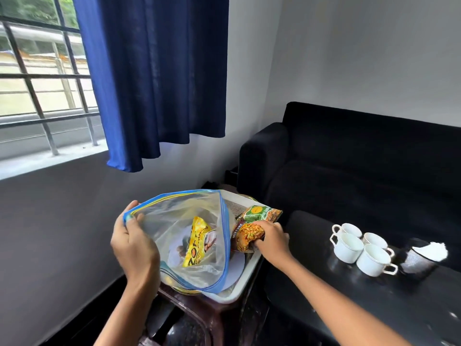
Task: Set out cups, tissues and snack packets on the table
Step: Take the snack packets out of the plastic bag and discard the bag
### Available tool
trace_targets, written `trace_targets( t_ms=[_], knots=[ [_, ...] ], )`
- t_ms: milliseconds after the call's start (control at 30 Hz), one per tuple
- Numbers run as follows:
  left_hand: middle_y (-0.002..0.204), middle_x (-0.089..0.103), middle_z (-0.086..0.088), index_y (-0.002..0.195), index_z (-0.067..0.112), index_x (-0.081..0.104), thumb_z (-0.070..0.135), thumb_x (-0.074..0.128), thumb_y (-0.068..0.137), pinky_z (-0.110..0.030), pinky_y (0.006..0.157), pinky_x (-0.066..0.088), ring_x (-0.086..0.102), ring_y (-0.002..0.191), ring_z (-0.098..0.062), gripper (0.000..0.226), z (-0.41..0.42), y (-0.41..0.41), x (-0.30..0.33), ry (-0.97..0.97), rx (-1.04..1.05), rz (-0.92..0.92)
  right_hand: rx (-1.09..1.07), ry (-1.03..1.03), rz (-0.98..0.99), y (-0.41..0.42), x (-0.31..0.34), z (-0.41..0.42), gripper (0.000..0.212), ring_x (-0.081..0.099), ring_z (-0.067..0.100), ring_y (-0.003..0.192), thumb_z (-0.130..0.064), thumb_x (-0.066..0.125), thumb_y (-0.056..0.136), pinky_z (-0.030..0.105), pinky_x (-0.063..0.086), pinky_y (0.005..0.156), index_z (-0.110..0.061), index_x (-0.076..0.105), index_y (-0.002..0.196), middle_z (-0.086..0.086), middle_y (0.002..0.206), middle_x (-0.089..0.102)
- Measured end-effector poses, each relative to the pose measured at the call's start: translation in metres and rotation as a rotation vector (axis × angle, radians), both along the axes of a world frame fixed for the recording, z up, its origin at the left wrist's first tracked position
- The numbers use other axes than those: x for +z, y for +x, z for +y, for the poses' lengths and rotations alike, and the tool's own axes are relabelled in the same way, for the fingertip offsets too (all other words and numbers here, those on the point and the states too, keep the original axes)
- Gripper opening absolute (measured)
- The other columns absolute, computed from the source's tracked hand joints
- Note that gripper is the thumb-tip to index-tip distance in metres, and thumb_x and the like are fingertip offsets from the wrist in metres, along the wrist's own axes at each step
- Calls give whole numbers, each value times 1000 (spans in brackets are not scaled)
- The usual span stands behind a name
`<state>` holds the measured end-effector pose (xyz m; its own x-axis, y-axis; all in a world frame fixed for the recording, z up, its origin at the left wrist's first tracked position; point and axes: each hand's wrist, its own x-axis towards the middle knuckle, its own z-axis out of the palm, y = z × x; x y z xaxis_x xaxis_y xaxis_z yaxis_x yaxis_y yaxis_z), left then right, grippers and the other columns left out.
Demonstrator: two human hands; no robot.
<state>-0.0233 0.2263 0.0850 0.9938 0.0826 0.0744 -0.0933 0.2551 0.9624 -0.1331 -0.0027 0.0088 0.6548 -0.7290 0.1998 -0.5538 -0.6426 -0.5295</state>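
My left hand (136, 242) grips the blue-edged rim of a clear zip bag (219, 245) and holds it open over a white tray (245, 275). A yellow snack packet (197, 242) lies inside the bag. Just right of the bag's opening, my right hand (270, 239) is closed on an orange mixture packet (245, 234). A green snack packet (262, 213) lies right behind it. On the black table (349, 295) to the right stand several white cups (359, 248) in a cluster. Next to them is a dark holder with white tissues (424, 255).
The tray rests on a dark brown stool (207, 310) beside the table. A black sofa (361, 158) fills the right background. A blue curtain (159, 78) and a barred window (42, 78) are at the left wall.
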Motion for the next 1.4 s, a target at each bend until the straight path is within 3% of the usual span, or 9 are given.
trace_targets(
  t_ms=[367, 533, 700, 767, 833, 900, 1033, 1133, 1400],
  knots=[
    [116, 66, -5, 108, 37, 59, 22, 34, 100, -44, 95, 48, 62, 106, -20, 30, -6, -10, -9, 57, 5, -44, -15, -45, 329, 19, -3, -5, 59, 21, 24, 130, -28, 61, 86, 41, 25, 98, -30, 32, 138, -1, 145, 24],
    [116, 65, 0, 115, 31, 59, 19, 34, 101, -27, 91, 44, 61, 107, -12, 31, -10, -16, -11, 55, -28, -76, -143, -60, -285, -7, 40, 29, 40, 39, 22, 114, -5, 58, 80, 38, 32, 92, -23, 57, 115, 0, 119, 45],
    [101, 62, 21, 119, 30, 59, 14, 37, 101, 2, 73, 36, 56, 90, 16, 32, -18, -38, -9, 105, -61, -127, 152, -156, -726, -45, 88, 89, 24, 59, 13, 86, 3, 51, 77, 21, 45, 77, -16, 66, 81, -10, 83, 59],
    [98, 66, 12, 118, 30, 59, 13, 37, 100, -4, 76, 41, 60, 91, 3, 33, -22, -53, -7, 149, -95, -173, 320, -170, -612, -49, 96, 107, 23, 59, 8, 83, 1, 51, 77, 17, 45, 76, -15, 68, 79, -9, 80, 62],
    [105, 66, -20, 121, 24, 58, 11, 36, 100, -34, 91, 45, 59, 102, -33, 34, -26, -68, -6, 179, -164, -225, 438, -165, -391, -45, 95, 115, 22, 58, 11, 91, -3, 51, 81, 21, 44, 83, -14, 69, 87, -3, 88, 64],
    [112, 61, -29, 126, 21, 56, 9, 36, 99, -53, 94, 43, 54, 105, -47, 36, -29, -81, -3, 203, -233, -263, 487, -171, -137, -30, 88, 112, 27, 52, 18, 107, -6, 50, 86, 24, 38, 94, -14, 65, 106, 2, 107, 61],
    [124, 58, 19, 122, 37, 52, 4, 38, 97, -15, 100, 35, 50, 121, -3, 43, -28, -109, -2, 229, -297, -355, 461, -251, 341, 5, 69, 90, 41, 40, 33, 123, -13, 49, 88, 40, 32, 105, -13, 44, 129, 13, 131, 46],
    [123, 52, 30, 122, 40, 52, 4, 38, 97, 4, 87, 29, 43, 114, 18, 46, -23, -119, -4, 220, -302, -357, 450, -198, 519, 22, 57, 79, 43, 41, 36, 125, -24, 55, 88, 45, 33, 105, -7, 46, 126, 18, 133, 49],
    [128, 53, 26, 125, 38, 52, 21, 35, 92, -1, 96, 29, 44, 122, 10, 41, -20, -119, -17, 236, -350, -411, 293, -79, 704, 44, 30, 65, 51, 29, 32, 138, -42, 49, 90, 52, 20, 112, -18, 44, 135, 10, 146, 39]
  ],
)
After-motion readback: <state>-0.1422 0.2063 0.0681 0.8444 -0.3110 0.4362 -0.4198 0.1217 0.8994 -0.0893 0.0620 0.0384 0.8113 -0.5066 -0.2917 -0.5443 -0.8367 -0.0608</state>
